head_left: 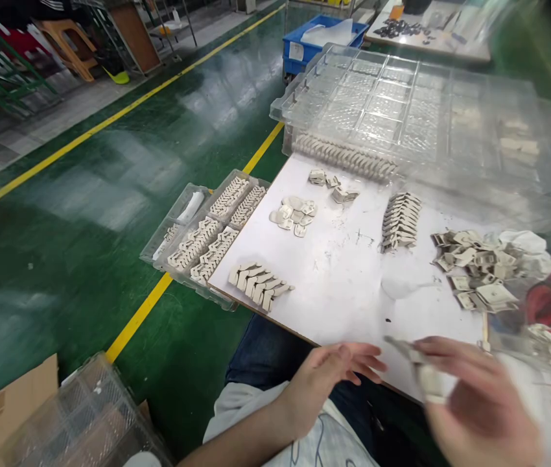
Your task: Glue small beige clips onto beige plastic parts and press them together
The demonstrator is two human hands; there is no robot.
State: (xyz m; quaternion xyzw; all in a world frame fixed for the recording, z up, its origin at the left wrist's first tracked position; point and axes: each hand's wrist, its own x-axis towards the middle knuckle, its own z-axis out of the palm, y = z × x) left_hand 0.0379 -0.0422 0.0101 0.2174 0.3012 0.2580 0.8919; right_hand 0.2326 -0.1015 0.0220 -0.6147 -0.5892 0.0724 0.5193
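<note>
My right hand (482, 395), smeared by motion, is closed on a small beige bent plate (430, 381) over the table's front edge. My left hand (328, 373) is beside it, fingers stretched out and apart, holding nothing. On the white tabletop (338, 272) a row of bent beige plates (260, 284) lines the left edge, and a second row of plates (400, 220) stands further back. A loose pile of plates (480, 259) lies to the right. Flat rounded pieces (293, 214) and a few more plates (331, 181) lie toward the back.
Large clear compartment trays (402, 97) are stacked at the table's back. Trays filled with plates (207, 237) sit low at the left. Red-handled scissors or pliers (550, 298) lie right. A cardboard box (13, 408) and clear case (85, 421) are at lower left.
</note>
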